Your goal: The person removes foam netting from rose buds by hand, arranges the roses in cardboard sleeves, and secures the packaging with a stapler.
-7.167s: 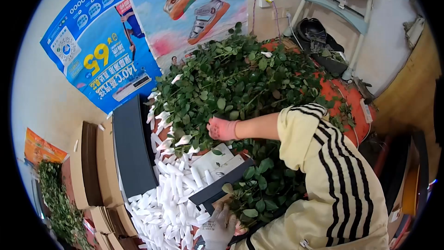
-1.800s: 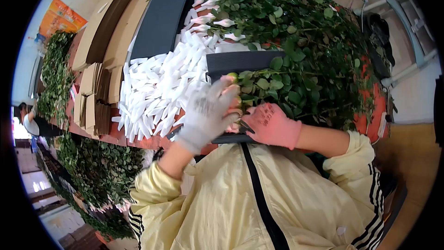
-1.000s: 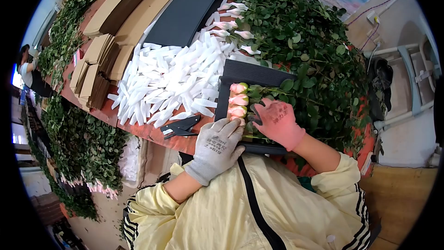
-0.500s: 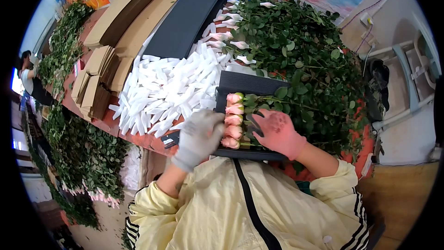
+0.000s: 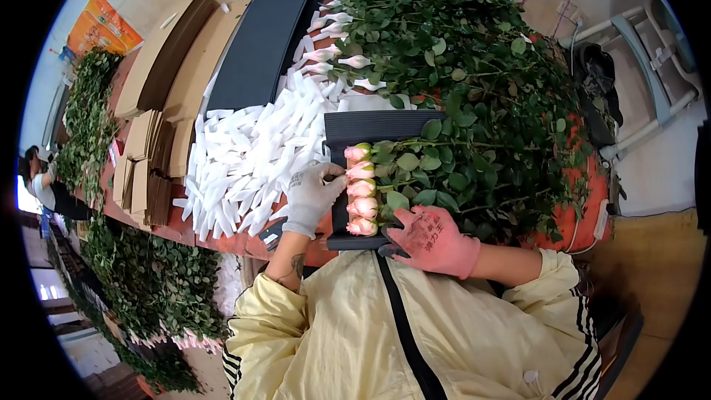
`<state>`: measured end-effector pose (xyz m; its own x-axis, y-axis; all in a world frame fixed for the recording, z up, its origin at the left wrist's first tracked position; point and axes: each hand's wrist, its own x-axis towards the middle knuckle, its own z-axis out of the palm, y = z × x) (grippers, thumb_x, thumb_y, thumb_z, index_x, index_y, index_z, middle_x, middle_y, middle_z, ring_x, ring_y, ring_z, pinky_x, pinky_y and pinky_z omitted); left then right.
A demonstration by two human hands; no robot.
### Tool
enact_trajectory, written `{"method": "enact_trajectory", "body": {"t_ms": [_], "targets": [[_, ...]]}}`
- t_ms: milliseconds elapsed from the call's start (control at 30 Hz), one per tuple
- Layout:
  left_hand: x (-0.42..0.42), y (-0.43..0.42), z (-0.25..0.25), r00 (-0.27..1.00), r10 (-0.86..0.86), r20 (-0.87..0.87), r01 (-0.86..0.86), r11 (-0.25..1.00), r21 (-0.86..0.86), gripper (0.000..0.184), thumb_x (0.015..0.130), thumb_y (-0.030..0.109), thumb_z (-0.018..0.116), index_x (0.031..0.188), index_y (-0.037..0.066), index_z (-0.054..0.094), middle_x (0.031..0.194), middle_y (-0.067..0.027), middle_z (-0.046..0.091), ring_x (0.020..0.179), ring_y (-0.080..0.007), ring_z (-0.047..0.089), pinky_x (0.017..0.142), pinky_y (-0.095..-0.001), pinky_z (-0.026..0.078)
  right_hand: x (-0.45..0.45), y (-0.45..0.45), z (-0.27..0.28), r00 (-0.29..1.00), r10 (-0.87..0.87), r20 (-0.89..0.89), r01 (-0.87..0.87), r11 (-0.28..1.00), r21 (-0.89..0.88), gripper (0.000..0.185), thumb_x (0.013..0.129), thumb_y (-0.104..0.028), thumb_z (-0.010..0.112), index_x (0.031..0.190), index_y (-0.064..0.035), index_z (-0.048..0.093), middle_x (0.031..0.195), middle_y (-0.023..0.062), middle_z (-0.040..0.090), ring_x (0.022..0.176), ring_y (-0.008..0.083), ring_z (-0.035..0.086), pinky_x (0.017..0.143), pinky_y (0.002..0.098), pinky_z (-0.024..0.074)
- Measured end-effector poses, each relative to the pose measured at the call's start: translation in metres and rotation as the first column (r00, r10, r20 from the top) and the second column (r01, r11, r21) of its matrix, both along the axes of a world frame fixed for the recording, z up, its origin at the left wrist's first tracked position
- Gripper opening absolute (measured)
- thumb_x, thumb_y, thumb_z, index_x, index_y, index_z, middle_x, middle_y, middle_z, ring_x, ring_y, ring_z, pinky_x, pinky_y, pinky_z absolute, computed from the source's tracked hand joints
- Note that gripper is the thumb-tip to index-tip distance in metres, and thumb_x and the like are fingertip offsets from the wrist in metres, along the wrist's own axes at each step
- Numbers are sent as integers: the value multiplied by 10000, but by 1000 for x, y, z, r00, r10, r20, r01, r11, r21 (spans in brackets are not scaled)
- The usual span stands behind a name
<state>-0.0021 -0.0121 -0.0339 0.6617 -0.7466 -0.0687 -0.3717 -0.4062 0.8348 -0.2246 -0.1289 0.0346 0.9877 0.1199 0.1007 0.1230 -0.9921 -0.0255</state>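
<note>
Several pink roses (image 5: pixel 361 188) lie in a row in a black ribbed tray (image 5: pixel 385 124), heads to the left, leafy stems to the right. My left hand (image 5: pixel 312 191), in a grey-white glove, touches the left side of the row with thumb and forefinger near each other; whether a petal is between them is too small to tell. My right hand (image 5: pixel 431 241), in a pink glove with dark fingertips, rests at the tray's near edge by the stems below the lowest rose. Its fingers are partly bent, and what they hold is hidden.
White mesh sleeves (image 5: pixel 244 155) are heaped left of the tray. Behind lie a dark board (image 5: pixel 259 48), cardboard pieces (image 5: pixel 159 67) and a large pile of leafy stems (image 5: pixel 459 52) with sleeved buds. A black tool (image 5: pixel 273 235) lies near the left forearm. Another person (image 5: pixel 52 185) is far left.
My left hand has moved from beside the lower roses up to the upper part of the row. My right hand has shifted down toward the tray's near edge. The view has turned slightly.
</note>
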Motion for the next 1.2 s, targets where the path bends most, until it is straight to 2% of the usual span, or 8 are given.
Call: {"method": "enact_trajectory", "body": {"t_ms": [67,200,267,567,833,1033,1100,1200], "targets": [[-1,-1,-1,996,16,85,-13,999,-32,192,765,172,681,854,2,675,762,-85,649,677,-161,616,631,-281,476,0,2,-1,999,-24,-48,25,999,21,353,798,-417,553,1035,-157,579,1146,93,496,1034,226,467,958,381,261],[-9,4,17,996,74,48,-74,997,14,198,750,215,664,821,31,685,721,-94,657,651,-198,625,620,-301,477,-7,-4,-19,999,-8,-39,9,999,39,365,802,-435,544,1053,-172,586,1272,119,474,1088,234,456,966,389,260],[-6,6,10,981,8,-194,-7,1000,8,210,754,199,659,829,4,679,697,-85,661,616,-143,608,592,-275,472,-7,-2,-20,999,-28,-47,30,999,45,371,801,-439,545,1062,-178,586,1291,128,467,1100,238,457,969,391,261],[12,-2,5,928,-36,-370,82,991,108,243,781,157,697,878,-62,657,745,-30,639,654,-72,538,591,-233,446,-9,-1,-28,992,-13,122,13,1000,4,431,776,-434,585,1116,-169,577,1329,180,442,1120,251,470,980,414,253],[12,-4,-9,944,-56,-326,77,996,52,197,749,133,657,827,-47,645,730,-50,638,651,-98,557,609,-253,454,-6,2,-26,996,-53,-69,58,996,62,416,787,-419,576,1115,-162,576,1317,186,459,1137,249,458,998,417,233],[8,-2,-14,952,-23,-306,32,999,24,197,733,166,641,800,-19,647,702,-82,644,641,-135,587,614,-278,463,-7,3,-24,991,-61,119,58,998,32,398,818,-412,533,1119,-157,578,1351,133,438,1163,219,431,1017,413,230],[8,-2,-10,956,-12,-293,24,999,38,198,736,170,639,801,-16,649,702,-83,645,642,-138,591,613,-278,463,-3,0,-20,965,-26,-261,94,963,252,386,845,-391,497,1132,-144,574,1346,97,452,1198,204,398,1025,420,232],[5,-2,-10,975,-7,-224,16,999,40,209,739,179,636,804,-19,651,696,-79,646,633,-136,591,600,-280,463,-5,-2,-36,974,-24,-224,85,959,269,395,848,-397,490,1145,-148,566,1346,89,453,1203,197,394,1031,417,227]]}}
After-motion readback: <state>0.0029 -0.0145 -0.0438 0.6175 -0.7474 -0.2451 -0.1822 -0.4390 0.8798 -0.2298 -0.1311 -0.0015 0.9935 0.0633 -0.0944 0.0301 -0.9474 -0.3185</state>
